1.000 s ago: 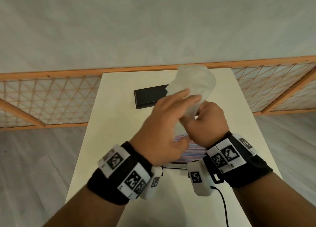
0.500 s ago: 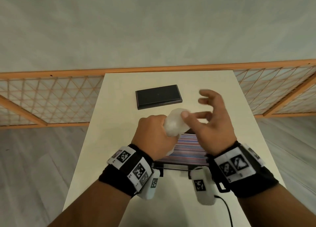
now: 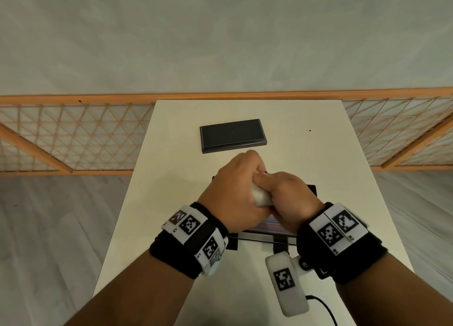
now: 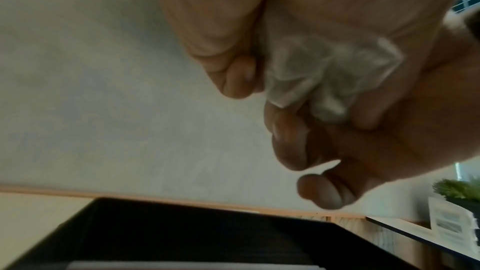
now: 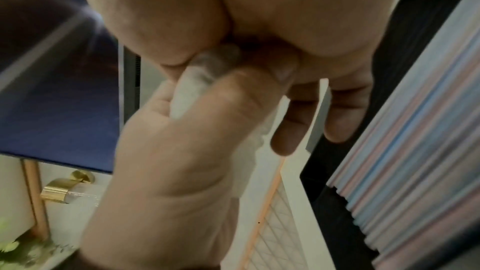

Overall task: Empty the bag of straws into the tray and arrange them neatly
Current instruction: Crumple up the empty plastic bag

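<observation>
Centre of the head view: the left hand [image 3: 235, 190] and right hand [image 3: 286, 198] meet with fingers curled tightly round the crumpled clear plastic bag [image 3: 334, 197] — a wad pressed between both palms, its creased film showing in the left wrist view [image 4: 324, 73]. Directly below the hands, the black tray [image 3: 312, 187] on the cream counter [image 3: 171, 190] holds the striped straws [image 5: 415, 151] lying parallel — a second black tray [image 3: 231, 135] sits towards the upper centre of the frame.

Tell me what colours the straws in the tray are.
The straws are striped in pastel pink, blue and white, lying side by side; the right wrist view shows them best.
</observation>
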`<control>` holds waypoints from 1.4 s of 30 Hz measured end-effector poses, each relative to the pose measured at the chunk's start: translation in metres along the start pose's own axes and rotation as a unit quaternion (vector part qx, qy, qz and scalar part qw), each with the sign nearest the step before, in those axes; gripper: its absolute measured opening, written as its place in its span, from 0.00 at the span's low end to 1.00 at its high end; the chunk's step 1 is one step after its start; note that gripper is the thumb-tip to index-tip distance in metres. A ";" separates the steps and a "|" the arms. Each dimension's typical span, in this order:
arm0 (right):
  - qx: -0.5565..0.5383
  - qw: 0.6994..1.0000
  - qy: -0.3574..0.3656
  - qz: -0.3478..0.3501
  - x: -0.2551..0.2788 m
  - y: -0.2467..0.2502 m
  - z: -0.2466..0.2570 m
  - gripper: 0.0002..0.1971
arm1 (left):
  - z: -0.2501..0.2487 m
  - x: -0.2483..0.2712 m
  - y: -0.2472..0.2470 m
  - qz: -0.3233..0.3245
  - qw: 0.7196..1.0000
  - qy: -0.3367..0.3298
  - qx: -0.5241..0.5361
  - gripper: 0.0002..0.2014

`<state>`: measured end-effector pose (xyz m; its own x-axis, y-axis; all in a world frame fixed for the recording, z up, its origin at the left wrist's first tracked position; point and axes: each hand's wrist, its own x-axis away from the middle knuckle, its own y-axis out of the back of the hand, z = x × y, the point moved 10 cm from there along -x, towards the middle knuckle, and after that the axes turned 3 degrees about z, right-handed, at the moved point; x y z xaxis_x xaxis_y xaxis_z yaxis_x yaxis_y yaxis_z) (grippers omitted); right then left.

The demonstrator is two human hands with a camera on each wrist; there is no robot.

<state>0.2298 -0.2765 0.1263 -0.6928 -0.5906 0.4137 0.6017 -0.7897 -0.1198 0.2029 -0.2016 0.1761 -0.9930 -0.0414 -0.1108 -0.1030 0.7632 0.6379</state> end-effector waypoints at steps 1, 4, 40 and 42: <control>0.032 0.999 0.023 -0.002 -0.001 0.000 0.003 0.15 | 0.006 0.000 0.003 -0.002 1.000 0.024 -0.005 0.21; 0.238 0.962 0.128 -0.043 0.010 0.001 0.023 0.27 | 0.026 0.004 0.016 -0.035 0.996 0.077 0.011 0.22; 0.168 0.982 -0.022 0.089 0.070 -0.051 -0.048 0.22 | 0.058 0.092 0.054 -0.084 0.994 0.033 0.068 0.10; 0.231 0.967 -0.039 0.101 0.089 -0.032 -0.074 0.22 | 0.062 0.104 0.053 -0.086 0.993 0.067 0.043 0.09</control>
<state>0.1196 -0.3161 0.1004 -0.5212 -0.6971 0.4923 0.8476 -0.4901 0.2035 0.0979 -0.1256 0.1508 -0.9606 -0.2571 -0.1054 -0.2716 0.7893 0.5506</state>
